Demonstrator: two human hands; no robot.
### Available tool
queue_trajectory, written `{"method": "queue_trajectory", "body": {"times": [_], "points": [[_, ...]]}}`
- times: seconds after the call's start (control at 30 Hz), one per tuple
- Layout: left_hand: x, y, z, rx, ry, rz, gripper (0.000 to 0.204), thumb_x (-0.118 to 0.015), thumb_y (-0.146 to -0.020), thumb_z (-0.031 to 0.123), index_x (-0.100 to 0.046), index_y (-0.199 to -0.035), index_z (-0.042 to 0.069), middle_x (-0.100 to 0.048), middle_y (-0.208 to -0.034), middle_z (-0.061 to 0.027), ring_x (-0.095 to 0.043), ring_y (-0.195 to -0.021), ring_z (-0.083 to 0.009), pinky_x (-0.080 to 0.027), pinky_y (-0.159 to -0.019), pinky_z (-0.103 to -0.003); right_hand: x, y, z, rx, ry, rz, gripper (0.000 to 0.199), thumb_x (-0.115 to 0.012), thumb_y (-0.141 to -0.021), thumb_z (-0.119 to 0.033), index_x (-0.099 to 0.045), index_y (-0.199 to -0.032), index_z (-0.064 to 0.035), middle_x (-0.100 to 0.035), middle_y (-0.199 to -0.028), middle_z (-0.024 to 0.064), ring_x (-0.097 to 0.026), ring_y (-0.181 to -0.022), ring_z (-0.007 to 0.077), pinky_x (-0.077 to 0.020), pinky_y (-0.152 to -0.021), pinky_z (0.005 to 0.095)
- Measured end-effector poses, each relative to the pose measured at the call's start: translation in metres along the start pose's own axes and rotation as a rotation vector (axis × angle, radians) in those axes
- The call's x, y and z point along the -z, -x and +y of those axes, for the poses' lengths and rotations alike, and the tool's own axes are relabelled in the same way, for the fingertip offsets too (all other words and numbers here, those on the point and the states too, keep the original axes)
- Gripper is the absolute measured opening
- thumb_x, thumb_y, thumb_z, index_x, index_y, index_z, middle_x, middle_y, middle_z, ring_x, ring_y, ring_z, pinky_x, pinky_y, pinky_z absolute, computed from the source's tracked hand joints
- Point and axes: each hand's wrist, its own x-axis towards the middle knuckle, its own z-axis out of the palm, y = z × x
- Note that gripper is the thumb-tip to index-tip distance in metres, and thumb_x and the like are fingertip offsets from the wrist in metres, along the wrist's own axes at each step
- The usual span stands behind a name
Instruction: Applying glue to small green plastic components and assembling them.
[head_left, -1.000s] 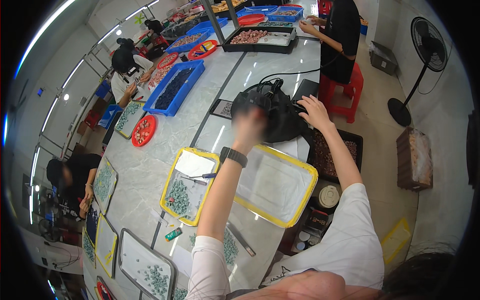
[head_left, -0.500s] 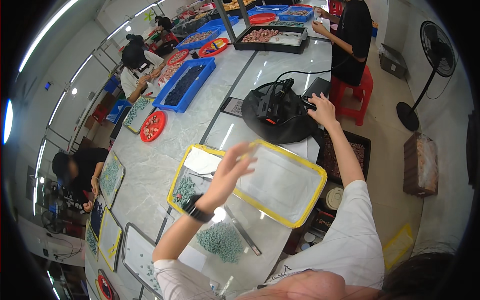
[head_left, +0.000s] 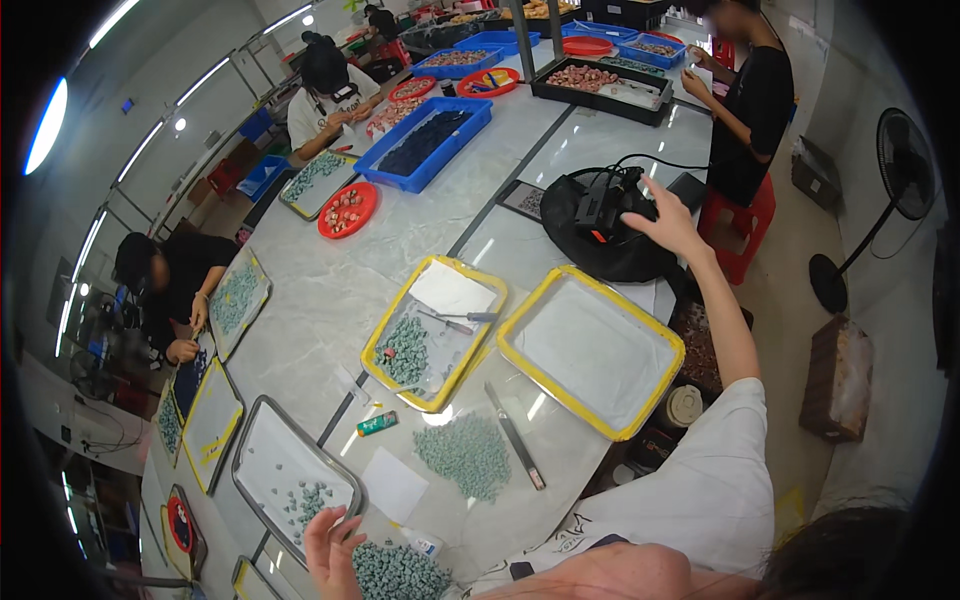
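Observation:
My left hand (head_left: 334, 558) is low in the view, fingers apart and holding nothing. It is between a grey-rimmed tray (head_left: 265, 440) with a few green stone pieces and a heap of small green pieces (head_left: 395, 574). My right hand (head_left: 670, 225) reaches to the far right, fingers spread, over a round black bag (head_left: 570, 245) with a black corded device (head_left: 598, 212) on it. Whether it touches the bag is unclear. A yellow-rimmed tray (head_left: 372, 340) carries green pieces, a white sheet and slim tools. Beside it lies an empty-looking yellow-rimmed tray (head_left: 590, 345).
A paler green pile (head_left: 463, 455), a long slim metal tool (head_left: 517, 440), a green cylinder (head_left: 377, 424) and white paper (head_left: 393, 484) lie on the table. Farther off are a blue bin (head_left: 400, 175) and a red plate (head_left: 345, 222). Several people work around the table. A fan (head_left: 905, 160) stands right.
My left hand has come down from above the yellow-rimmed trays to the lower left. My right hand has shifted from the black object beside the bag to above the bag. The view has turned.

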Motion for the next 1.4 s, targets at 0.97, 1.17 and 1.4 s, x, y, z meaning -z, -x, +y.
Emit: {"method": "queue_trajectory", "body": {"times": [0.97,1.17,1.4], "points": [[0.048,0.062,-0.038,0.25,0.227,0.389,0.042,-0.044,-0.099,0.019,-0.033,-0.134,-0.001,-0.043,-0.131,-0.016,-0.047,-0.117,-0.0257,-0.042,-0.097,-0.036,-0.057,-0.084,0.028,-0.051,0.421,-0.235,0.098,-0.08,-0.058,-0.017,-0.031,-0.142,-0.0198,-0.035,-0.14,0.0142,-0.037,-0.127,0.0353,-0.039,-0.103,0.0437],[0.057,0.066,-0.048,0.236,0.258,0.403,0.044,-0.046,-0.097,0.021,-0.034,-0.134,0.0,-0.044,-0.13,-0.0155,-0.049,-0.115,-0.0258,-0.043,-0.095,-0.036,-0.039,-0.075,0.046,-0.036,0.017,0.136,0.066,-0.073,-0.072,-0.03,-0.048,-0.128,-0.0076,-0.054,-0.121,0.0177,-0.052,-0.113,0.034,-0.0441,-0.093,0.0379],[0.072,0.068,-0.068,0.203,0.335,0.458,0.05,-0.056,-0.092,0.025,-0.038,-0.131,0.001,-0.047,-0.127,-0.0149,-0.055,-0.108,-0.0262,-0.046,-0.09,-0.035,0.0,-0.011,0.009,-0.109,0.208,-0.046,0.04,-0.063,-0.082,-0.041,-0.07,-0.083,-0.0017,-0.065,-0.077,0.0159,-0.064,-0.076,0.0331,-0.0498,-0.07,0.0401]]}}
